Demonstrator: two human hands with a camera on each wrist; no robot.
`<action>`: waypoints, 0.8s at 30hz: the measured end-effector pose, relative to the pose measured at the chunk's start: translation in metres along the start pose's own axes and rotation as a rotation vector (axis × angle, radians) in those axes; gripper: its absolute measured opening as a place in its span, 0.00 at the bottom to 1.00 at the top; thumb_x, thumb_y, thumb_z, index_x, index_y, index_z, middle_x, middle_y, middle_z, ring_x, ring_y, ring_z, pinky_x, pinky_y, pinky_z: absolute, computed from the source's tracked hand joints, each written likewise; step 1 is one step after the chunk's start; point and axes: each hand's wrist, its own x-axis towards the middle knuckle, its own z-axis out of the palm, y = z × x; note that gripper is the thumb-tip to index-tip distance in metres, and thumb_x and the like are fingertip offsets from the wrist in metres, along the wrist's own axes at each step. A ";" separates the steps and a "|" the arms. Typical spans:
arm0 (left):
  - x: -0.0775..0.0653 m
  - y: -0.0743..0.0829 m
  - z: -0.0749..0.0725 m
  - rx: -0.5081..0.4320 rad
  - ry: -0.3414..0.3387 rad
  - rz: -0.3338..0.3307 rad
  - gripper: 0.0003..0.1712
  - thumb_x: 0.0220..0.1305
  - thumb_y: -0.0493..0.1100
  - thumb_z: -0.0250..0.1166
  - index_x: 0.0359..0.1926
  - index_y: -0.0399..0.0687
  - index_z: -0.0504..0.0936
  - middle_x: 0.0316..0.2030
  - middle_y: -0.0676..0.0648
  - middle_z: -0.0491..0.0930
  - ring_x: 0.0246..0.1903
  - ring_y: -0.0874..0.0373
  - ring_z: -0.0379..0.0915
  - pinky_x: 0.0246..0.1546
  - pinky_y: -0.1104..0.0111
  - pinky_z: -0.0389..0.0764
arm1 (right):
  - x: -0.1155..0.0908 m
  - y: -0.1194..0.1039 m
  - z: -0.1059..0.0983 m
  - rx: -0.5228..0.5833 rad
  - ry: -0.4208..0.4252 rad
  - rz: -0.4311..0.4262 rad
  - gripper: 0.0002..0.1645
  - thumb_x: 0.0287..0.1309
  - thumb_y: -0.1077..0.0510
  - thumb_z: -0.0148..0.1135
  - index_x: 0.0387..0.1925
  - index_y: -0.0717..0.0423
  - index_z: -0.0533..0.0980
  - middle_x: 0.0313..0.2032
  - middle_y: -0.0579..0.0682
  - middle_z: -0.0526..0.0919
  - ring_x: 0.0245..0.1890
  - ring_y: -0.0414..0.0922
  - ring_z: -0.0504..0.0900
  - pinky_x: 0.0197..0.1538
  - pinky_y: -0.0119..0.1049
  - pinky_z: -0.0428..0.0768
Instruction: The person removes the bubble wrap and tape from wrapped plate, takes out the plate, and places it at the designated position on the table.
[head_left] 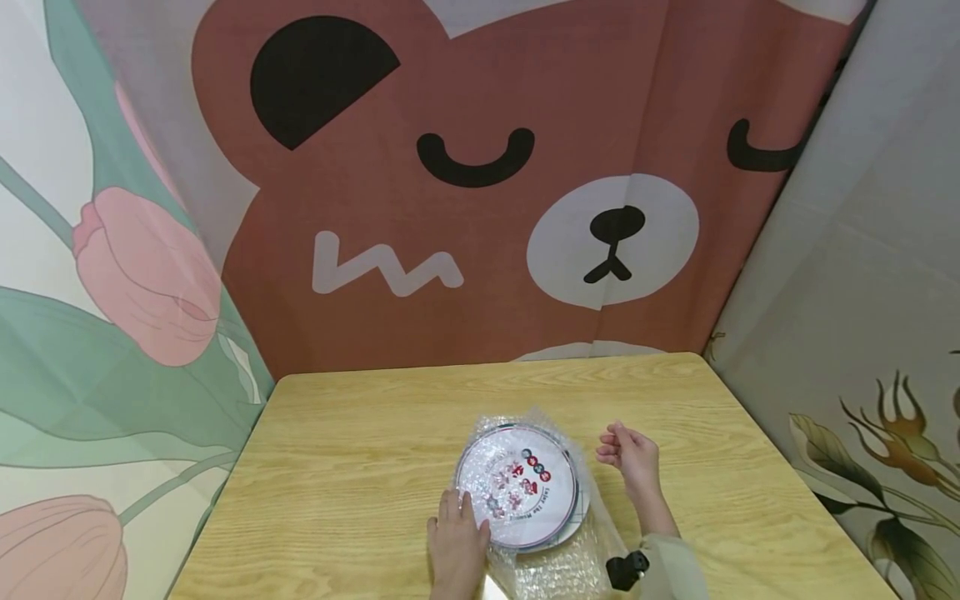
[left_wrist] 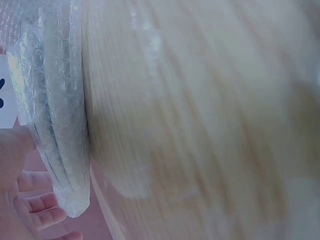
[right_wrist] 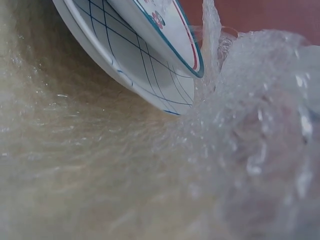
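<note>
Two round plates lie stacked, the upper plate (head_left: 517,485) white with red printed figures and lettering. Below it, the lower plate (right_wrist: 135,60) shows a blue grid pattern and sticks out to the right. Bubble wrap (head_left: 562,571) lies under the plates and covers their left side. My left hand (head_left: 459,537) rests against the wrapped left edge; in the left wrist view its thumb touches the wrap and the other fingers spread beside it. Right of the plates, my right hand (head_left: 633,458) has curled fingers and pinches the wrap, which rises in front of it in the right wrist view.
The wooden table (head_left: 337,467) extends around the plates. Behind it hangs a cloth with a bear print (head_left: 360,192). Patterned cloths stand at the left and right sides. A small black camera (head_left: 627,571) sits at the right wrist.
</note>
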 end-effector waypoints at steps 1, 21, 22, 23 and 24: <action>0.000 0.000 0.001 -0.002 0.005 0.001 0.28 0.45 0.50 0.67 0.43 0.33 0.77 0.45 0.37 0.70 0.49 0.46 0.65 0.36 0.55 0.71 | 0.000 0.000 -0.001 0.000 0.004 0.005 0.28 0.53 0.46 0.59 0.38 0.71 0.72 0.23 0.55 0.79 0.16 0.44 0.79 0.23 0.38 0.80; 0.000 -0.001 0.002 -0.005 -0.045 -0.005 0.29 0.48 0.51 0.65 0.45 0.33 0.76 0.47 0.37 0.69 0.51 0.45 0.63 0.35 0.55 0.72 | -0.084 -0.102 0.027 -0.319 -0.081 0.038 0.28 0.62 0.53 0.47 0.42 0.81 0.65 0.23 0.53 0.80 0.17 0.41 0.79 0.23 0.33 0.80; 0.000 -0.001 0.003 -0.004 -0.045 -0.004 0.29 0.47 0.51 0.65 0.45 0.33 0.76 0.47 0.37 0.69 0.51 0.45 0.63 0.34 0.56 0.72 | -0.088 -0.106 0.028 -0.350 -0.090 0.049 0.27 0.63 0.54 0.46 0.42 0.81 0.65 0.23 0.54 0.80 0.17 0.41 0.79 0.23 0.32 0.80; -0.001 -0.001 0.004 -0.006 -0.041 -0.002 0.29 0.47 0.51 0.65 0.45 0.33 0.76 0.46 0.37 0.70 0.50 0.45 0.64 0.34 0.56 0.72 | -0.090 -0.109 0.029 -0.376 -0.092 0.060 0.27 0.63 0.54 0.46 0.43 0.81 0.66 0.24 0.54 0.80 0.17 0.41 0.79 0.22 0.32 0.79; -0.001 -0.001 0.004 -0.007 -0.038 -0.002 0.29 0.47 0.51 0.65 0.45 0.33 0.76 0.46 0.37 0.70 0.50 0.45 0.64 0.34 0.56 0.72 | -0.091 -0.110 0.028 -0.417 -0.097 0.068 0.28 0.63 0.53 0.46 0.44 0.81 0.66 0.26 0.57 0.81 0.18 0.42 0.79 0.22 0.32 0.79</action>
